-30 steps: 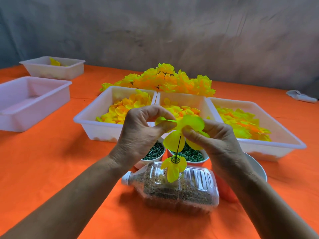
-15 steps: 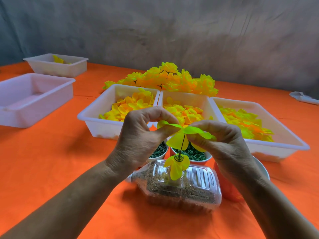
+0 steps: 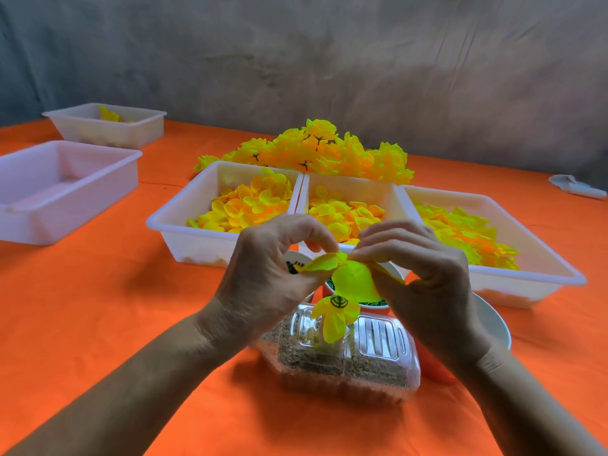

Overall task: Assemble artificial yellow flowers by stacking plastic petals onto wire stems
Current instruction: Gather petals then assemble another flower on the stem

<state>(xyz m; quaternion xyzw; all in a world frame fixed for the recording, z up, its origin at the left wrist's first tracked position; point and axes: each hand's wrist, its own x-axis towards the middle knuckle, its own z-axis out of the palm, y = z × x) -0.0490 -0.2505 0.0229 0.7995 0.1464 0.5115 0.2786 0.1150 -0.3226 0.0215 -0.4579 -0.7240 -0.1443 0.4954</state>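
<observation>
Both hands have lowered the thin, glossy yellow petal layer (image 3: pixel 353 278) closer to the smaller petal cluster (image 3: pixel 334 312) standing above the clear ribbed sand-filled bottle (image 3: pixel 342 353). Left hand (image 3: pixel 266 278) and right hand (image 3: pixel 424 274) each pinch a petal edge, directly above that bottle and just in front of the white trays' rims (image 3: pixel 210 225).

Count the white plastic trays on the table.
5. Three side by side behind the hands, holding petals: left, middle, right. Two at far left: a near one and one behind it.
</observation>
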